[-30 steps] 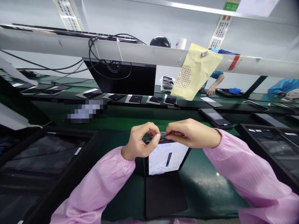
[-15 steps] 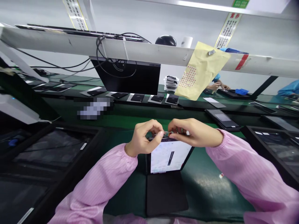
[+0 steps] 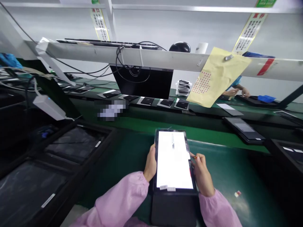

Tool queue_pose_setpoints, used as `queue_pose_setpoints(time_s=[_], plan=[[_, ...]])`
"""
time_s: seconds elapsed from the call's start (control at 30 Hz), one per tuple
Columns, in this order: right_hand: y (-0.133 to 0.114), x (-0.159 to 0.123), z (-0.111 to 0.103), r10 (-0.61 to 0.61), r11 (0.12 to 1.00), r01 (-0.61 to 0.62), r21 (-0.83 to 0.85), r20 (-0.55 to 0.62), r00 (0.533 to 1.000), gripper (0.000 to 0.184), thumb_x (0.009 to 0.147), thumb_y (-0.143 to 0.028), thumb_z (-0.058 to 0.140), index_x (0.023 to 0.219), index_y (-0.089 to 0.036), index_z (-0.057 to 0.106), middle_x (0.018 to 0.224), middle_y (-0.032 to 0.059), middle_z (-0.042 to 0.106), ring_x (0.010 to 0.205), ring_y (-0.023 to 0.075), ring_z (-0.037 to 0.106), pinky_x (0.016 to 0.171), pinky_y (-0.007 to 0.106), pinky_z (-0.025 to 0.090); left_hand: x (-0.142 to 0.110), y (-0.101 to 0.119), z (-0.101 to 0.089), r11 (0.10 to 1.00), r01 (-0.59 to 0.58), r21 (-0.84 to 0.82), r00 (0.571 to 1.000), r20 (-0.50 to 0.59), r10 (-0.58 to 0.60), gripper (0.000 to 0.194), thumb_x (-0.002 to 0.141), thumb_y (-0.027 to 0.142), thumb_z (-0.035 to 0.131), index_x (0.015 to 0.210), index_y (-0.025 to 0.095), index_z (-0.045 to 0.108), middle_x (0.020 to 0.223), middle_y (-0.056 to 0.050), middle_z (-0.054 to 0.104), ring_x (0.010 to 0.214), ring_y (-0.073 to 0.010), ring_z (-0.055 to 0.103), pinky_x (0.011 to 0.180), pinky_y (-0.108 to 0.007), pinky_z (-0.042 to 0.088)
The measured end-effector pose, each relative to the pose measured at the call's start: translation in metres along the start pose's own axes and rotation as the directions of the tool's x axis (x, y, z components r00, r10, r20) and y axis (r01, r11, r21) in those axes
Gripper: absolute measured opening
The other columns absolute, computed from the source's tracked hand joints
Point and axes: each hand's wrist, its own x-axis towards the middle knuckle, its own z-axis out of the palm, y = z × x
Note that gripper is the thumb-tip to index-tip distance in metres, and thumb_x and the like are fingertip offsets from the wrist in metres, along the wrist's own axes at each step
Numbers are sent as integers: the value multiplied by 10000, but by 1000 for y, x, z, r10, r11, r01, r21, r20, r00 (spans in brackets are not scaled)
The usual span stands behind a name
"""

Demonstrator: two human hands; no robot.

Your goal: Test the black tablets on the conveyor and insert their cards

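A tablet (image 3: 173, 159) with a lit white screen lies flat in front of me, partly over a dark pad (image 3: 174, 208) on the green bench mat (image 3: 220, 170). My left hand (image 3: 150, 164) grips its left edge, fingers curled around the side. On the opposite edge my right hand (image 3: 200, 173) holds the tablet, fingers closed against the frame. Both arms wear pink sleeves.
Black trays (image 3: 73, 146) with dark panels stand at my left. A black monitor (image 3: 144, 82) hangs under a white rail (image 3: 151, 58) with cables and a yellow sheet (image 3: 216, 77). Small dark devices (image 3: 165, 102) line the belt behind. Another tablet (image 3: 243, 129) lies at right. A co-worker's hands (image 3: 236, 92) work at far right.
Both hands left the tablet's top edge, where they pinched something small, and now hold its sides. The tablet went from propped up to lying flat. My view shifted left.
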Motion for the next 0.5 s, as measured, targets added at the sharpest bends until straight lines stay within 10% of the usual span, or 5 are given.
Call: queue_pose_setpoints(time_s=[0.2,0.33,0.43,0.5], plan=[[35,-73,-23,283,950,-308,-43,-292,914,363,841,-633,526,925,-280,513,1454,33,522,1206,254,602,823,342,556,-95,11,-23,838,400,372,878,107,-467,1066,790,668,554,1527,364,-155,1653,2,-45,1502,-298,-69,1249,-502,76],[58,-121,-21,349,906,-411,-100,-373,860,411,804,-672,521,806,-262,547,1460,28,520,1373,340,440,1037,476,453,-154,-10,-13,705,541,458,744,129,-655,1397,577,605,747,1446,301,-303,1645,-67,-20,1461,-323,-76,1232,-521,69],[65,-119,-16,325,903,-387,-185,-295,899,427,781,-712,503,731,-294,570,1412,10,566,1386,344,422,1102,510,386,-150,-27,1,665,581,470,702,124,-701,1468,494,506,809,1421,362,-320,1643,-21,-10,1438,-297,-94,1235,-496,108],[65,-85,-16,280,909,-323,-263,-186,942,408,783,-714,501,788,-322,614,1373,5,595,1351,320,467,1094,485,398,-116,-29,7,749,498,437,785,141,-604,1448,502,467,818,1474,380,-251,1645,-38,-13,1441,-306,-100,1235,-527,128]])
